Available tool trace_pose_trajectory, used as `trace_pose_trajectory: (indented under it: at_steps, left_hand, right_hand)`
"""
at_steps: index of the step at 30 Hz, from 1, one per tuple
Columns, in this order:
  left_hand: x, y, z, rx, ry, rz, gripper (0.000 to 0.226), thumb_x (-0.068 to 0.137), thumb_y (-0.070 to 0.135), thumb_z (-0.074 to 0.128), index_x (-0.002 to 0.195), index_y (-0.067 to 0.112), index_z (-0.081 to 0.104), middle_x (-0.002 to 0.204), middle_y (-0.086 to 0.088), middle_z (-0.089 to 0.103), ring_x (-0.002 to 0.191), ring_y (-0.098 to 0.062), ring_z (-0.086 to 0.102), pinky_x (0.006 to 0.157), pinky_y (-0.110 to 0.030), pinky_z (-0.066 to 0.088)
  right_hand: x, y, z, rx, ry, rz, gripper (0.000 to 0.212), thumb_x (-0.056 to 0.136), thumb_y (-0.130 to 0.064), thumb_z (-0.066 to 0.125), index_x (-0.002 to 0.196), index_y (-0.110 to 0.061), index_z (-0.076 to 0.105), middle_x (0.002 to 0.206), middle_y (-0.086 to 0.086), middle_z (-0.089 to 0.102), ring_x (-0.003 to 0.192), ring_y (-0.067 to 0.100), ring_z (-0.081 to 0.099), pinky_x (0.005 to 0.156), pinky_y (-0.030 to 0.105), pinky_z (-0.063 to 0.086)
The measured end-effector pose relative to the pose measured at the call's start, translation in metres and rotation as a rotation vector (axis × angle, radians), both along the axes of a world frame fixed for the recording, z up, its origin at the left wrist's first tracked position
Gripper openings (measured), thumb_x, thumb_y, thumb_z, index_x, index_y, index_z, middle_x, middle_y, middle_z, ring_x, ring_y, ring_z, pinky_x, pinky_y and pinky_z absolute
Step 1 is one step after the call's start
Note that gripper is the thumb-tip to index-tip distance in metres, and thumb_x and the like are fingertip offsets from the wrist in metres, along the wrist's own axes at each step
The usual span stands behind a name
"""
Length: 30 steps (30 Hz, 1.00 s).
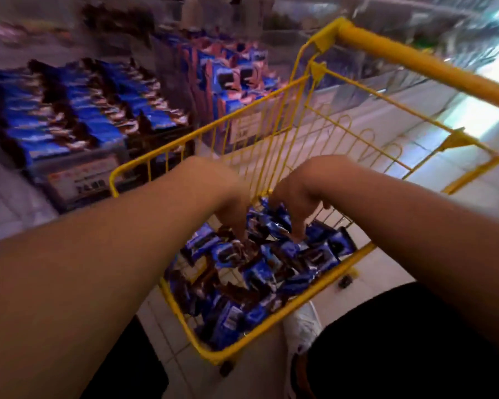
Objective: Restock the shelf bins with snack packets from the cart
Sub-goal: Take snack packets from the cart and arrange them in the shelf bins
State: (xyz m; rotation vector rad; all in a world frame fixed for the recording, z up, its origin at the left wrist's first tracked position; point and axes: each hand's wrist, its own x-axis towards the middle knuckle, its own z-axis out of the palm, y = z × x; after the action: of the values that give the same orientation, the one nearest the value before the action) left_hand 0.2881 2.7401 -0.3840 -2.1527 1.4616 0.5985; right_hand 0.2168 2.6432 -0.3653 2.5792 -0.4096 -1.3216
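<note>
In the upper left of the frame, a shelf bin holds rows of blue snack packets, standing close together; the picture is blurred there. Further right, more blue packs stand on the shelf behind the cart. In the centre, the yellow wire cart contains a loose pile of blue packets. The left hand reaches down into the cart, its fingers pointing down and touching the pile; I cannot tell if they hold a packet. Just beside it, the right hand also hangs over the pile, fingers bent downward at the packets; its grasp is not clear either.
</note>
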Motion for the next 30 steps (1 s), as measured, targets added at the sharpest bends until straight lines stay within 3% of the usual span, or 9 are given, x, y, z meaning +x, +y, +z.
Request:
trace_pose_trajectory:
  at_steps: [1, 4, 6, 10, 14, 18, 21, 23, 30]
  left_hand:
    - [-0.001, -0.011, -0.014, 0.103, 0.023, 0.033, 0.062, 0.093, 0.052, 0.057, 0.14, 0.012, 0.05, 0.14, -0.007, 0.055, 0.119, -0.024, 0.054, 0.085, -0.029, 0.04]
    - [0.018, -0.02, -0.048, 0.204, -0.001, 0.138, 0.072, 0.093, 0.05, 0.059, 0.149, 0.01, 0.038, 0.15, -0.009, 0.044, 0.131, -0.027, 0.047, 0.094, -0.028, 0.04]
    - [0.033, -0.013, -0.065, 0.212, -0.074, 0.117, 0.081, 0.083, 0.054, 0.07, 0.148, 0.016, 0.04, 0.146, -0.008, 0.047, 0.126, -0.029, 0.051, 0.103, -0.039, 0.044]
    - [0.039, -0.005, -0.095, 0.312, -0.167, 0.106, 0.05, 0.082, 0.034, 0.076, 0.125, 0.013, 0.061, 0.097, -0.003, 0.061, 0.081, -0.021, 0.061, 0.067, -0.032, 0.051]
    - [0.032, -0.013, -0.085, 0.206, -0.183, 0.165, 0.011, 0.089, 0.017, 0.063, 0.083, 0.01, 0.058, 0.073, -0.002, 0.05, 0.061, -0.017, 0.048, 0.053, -0.03, 0.041]
    - [0.024, -0.023, -0.061, 0.114, -0.168, 0.056, 0.02, 0.087, 0.022, 0.069, 0.103, 0.01, 0.068, 0.073, -0.001, 0.053, 0.062, -0.017, 0.052, 0.061, -0.029, 0.049]
    - [0.019, -0.023, -0.026, 0.015, -0.044, 0.1, 0.034, 0.09, 0.038, 0.068, 0.106, 0.008, 0.063, 0.087, -0.005, 0.061, 0.056, -0.016, 0.061, 0.038, -0.019, 0.049]
    - [0.02, -0.021, -0.003, -0.116, 0.104, 0.191, 0.041, 0.092, 0.042, 0.063, 0.106, 0.004, 0.059, 0.096, -0.011, 0.062, 0.063, -0.024, 0.07, 0.045, -0.027, 0.058]
    - [0.025, 0.006, 0.033, -0.505, 0.381, 0.368, 0.026, 0.104, 0.035, 0.042, 0.106, 0.01, 0.046, 0.096, -0.015, 0.054, 0.061, -0.023, 0.066, 0.039, -0.023, 0.051]
  right_hand:
    - [-0.001, 0.001, -0.002, -0.03, 0.006, 0.038, 0.083, 0.081, -0.049, 0.076, 0.146, -0.008, 0.044, 0.148, 0.012, 0.046, 0.125, 0.033, 0.053, 0.032, 0.014, 0.041]
    - [-0.003, 0.004, -0.011, -0.073, 0.043, 0.114, 0.091, 0.08, -0.06, 0.07, 0.154, -0.02, 0.035, 0.157, 0.005, 0.037, 0.137, 0.029, 0.042, 0.08, 0.025, 0.039]
    - [-0.002, 0.004, -0.016, -0.073, 0.059, 0.147, 0.093, 0.08, -0.064, 0.067, 0.154, -0.021, 0.033, 0.159, 0.002, 0.033, 0.141, 0.029, 0.037, 0.088, 0.034, 0.032]
    - [0.005, 0.002, -0.018, -0.059, 0.081, 0.224, 0.093, 0.081, -0.065, 0.065, 0.155, -0.02, 0.032, 0.16, 0.003, 0.031, 0.143, 0.031, 0.035, 0.097, 0.04, 0.036]
    - [0.002, -0.006, -0.015, 0.0, 0.026, 0.254, 0.086, 0.085, -0.06, 0.064, 0.155, -0.023, 0.031, 0.16, 0.002, 0.032, 0.141, 0.029, 0.037, 0.086, 0.032, 0.039]
    - [0.0, -0.021, -0.011, 0.083, -0.063, 0.199, 0.052, 0.088, -0.019, 0.074, 0.136, -0.016, 0.056, 0.128, 0.008, 0.061, 0.122, 0.026, 0.058, 0.074, 0.027, 0.05]
    - [-0.003, -0.024, 0.0, -0.004, -0.074, -0.039, 0.066, 0.087, -0.037, 0.074, 0.143, -0.011, 0.049, 0.142, 0.008, 0.053, 0.121, 0.026, 0.059, 0.053, 0.022, 0.051]
    - [-0.005, -0.032, 0.011, -0.129, -0.06, -0.047, 0.083, 0.083, -0.051, 0.073, 0.15, -0.013, 0.039, 0.151, 0.008, 0.044, 0.122, 0.028, 0.058, 0.04, 0.02, 0.044]
    - [0.026, -0.047, 0.005, -0.057, -0.13, -0.2, 0.107, 0.073, -0.057, 0.079, 0.155, -0.016, 0.026, 0.159, 0.009, 0.029, 0.131, 0.036, 0.05, 0.083, 0.042, 0.058]
